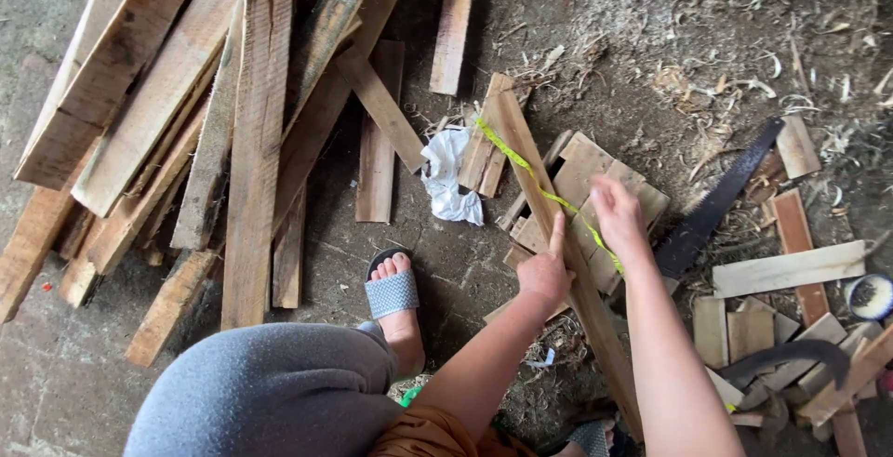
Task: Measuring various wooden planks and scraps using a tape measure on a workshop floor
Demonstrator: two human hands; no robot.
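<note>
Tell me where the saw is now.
In the head view, the saw lies on the ground at the right, just beyond the right hand, between the plank under the tape and loose offcuts.

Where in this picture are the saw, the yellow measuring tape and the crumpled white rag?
Saw [716, 198], head view: middle of the dark blade.
Yellow measuring tape [512, 153], head view: upper stretch lying along the plank.
Crumpled white rag [448, 178], head view: its middle, on the ground.

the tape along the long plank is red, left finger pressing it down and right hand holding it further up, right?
Not red: the head view shows a yellow tape along the long plank. The rest holds: the left hand presses it with a finger, and the right hand holds it further up.
</note>
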